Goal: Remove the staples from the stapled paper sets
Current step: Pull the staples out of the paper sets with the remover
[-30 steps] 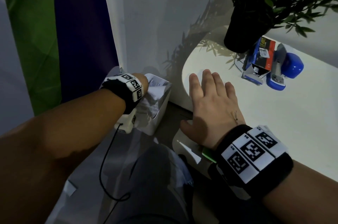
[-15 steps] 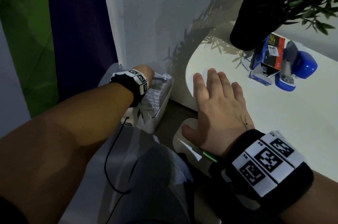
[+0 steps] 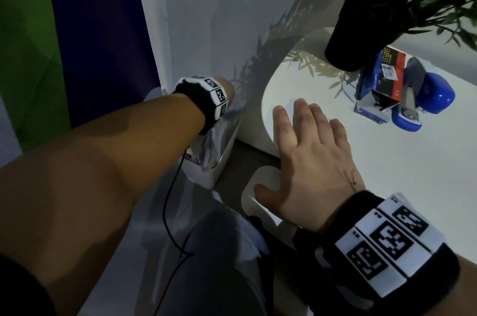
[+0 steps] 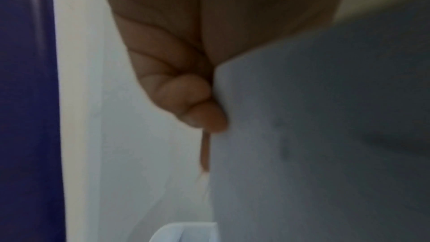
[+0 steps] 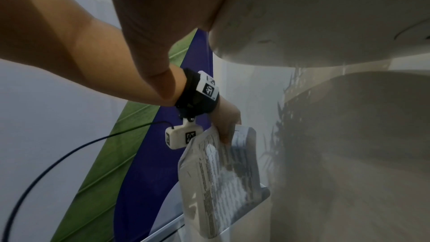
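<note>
Our left fingers [image 4: 186, 98] are curled and pinch the top edge of a paper set [image 5: 221, 178], with the sheet pressed against the fingertips in the left wrist view. From the right wrist view, the left hand [image 5: 227, 120] grips the set at its upper corner, and the printed pages hang down from it, slightly curved, with their lower end inside a white bin [image 3: 227, 145] that stands on the floor beside the table. From the head view the hand itself is mostly hidden behind our wristband; only the knuckles show above the bin, and the paper [image 3: 216, 140] appears as a pale, crumpled shape in the bin's mouth. We cannot see a staple on the set in any view. Our right hand [image 3: 309, 160] lies flat on the white table [image 3: 387, 186] near its rounded left edge, fingers straight and a little spread, thumb hanging over the edge, holding nothing. Well apart from it, toward the far side of the table, a blue stapler [image 3: 423, 106] lies just beside a box of staples [image 3: 387, 70], both at the foot of a dark plant pot [image 3: 361, 31].
</note>
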The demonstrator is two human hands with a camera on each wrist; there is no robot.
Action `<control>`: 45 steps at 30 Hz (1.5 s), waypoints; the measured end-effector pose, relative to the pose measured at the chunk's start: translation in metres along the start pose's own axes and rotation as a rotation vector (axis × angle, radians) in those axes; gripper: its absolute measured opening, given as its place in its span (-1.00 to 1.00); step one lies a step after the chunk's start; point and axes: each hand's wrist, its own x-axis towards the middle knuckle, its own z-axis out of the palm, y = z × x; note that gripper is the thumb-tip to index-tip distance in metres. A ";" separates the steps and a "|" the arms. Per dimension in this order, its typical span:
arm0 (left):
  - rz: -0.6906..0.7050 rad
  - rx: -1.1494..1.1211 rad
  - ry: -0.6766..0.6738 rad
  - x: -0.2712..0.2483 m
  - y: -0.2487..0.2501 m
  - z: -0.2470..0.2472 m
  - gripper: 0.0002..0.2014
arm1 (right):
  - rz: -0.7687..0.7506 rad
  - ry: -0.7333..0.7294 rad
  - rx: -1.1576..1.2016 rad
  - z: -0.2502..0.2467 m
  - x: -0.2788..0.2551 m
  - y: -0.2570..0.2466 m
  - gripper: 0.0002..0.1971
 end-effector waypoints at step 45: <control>0.126 0.018 -0.048 -0.033 -0.004 0.132 -0.68 | 0.026 0.170 -0.049 0.010 0.001 -0.004 0.09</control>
